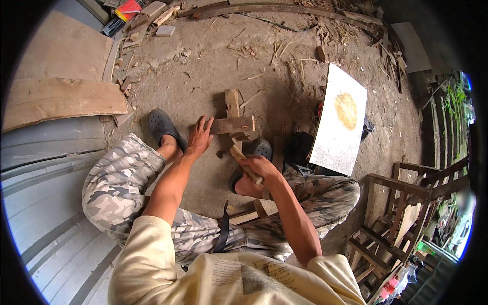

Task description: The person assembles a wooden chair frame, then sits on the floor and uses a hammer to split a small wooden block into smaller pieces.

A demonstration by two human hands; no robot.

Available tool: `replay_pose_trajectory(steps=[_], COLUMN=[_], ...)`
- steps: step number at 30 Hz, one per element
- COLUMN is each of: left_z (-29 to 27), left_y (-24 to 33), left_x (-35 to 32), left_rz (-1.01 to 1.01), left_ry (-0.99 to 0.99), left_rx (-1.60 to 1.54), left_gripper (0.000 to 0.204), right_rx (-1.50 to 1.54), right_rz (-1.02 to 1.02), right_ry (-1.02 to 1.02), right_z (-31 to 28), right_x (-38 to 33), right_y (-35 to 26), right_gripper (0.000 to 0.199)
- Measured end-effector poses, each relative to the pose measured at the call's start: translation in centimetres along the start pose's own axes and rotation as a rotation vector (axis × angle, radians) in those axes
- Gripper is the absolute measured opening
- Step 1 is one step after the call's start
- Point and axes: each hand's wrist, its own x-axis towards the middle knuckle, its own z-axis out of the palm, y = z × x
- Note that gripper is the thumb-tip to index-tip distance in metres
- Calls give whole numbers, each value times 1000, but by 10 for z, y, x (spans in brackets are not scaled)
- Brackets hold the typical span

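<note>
Between my feet, a short brown wooden block (231,125) lies crosswise over a second piece of wood (232,101) on the dirt ground. My left hand (200,137) is at the block's left end, its fingers stretched out and appearing to touch it. Closed around a pale wooden handle, my right hand (258,168) holds a hammer-like tool (237,151) just on the near side of the block. The tool's head is hard to make out against the wood and the ground. Dark clogs (165,124) are on my feet.
A white board (339,122) with a tan stain leans at the right. Wooden chair frames (394,218) stand at the lower right. Planks (63,101) and grey metal sheeting (51,203) line the left. Scraps and a long beam (274,7) lie along the far side.
</note>
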Motion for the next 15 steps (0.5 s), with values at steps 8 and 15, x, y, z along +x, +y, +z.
replay_pose_trajectory(steps=[8,15], left_z=[47,1], left_y=[-57,-22], left_x=[-10,-16], left_rz=[223,-31], left_ry=[101,-202], left_rx=[-280,-340], left_gripper=[61,66], right_rx=[304,251], right_rz=[119,103], right_ry=[3,18], right_z=[13,17], right_x=[63,63], right_y=[-31,-60], right_gripper=[28,30])
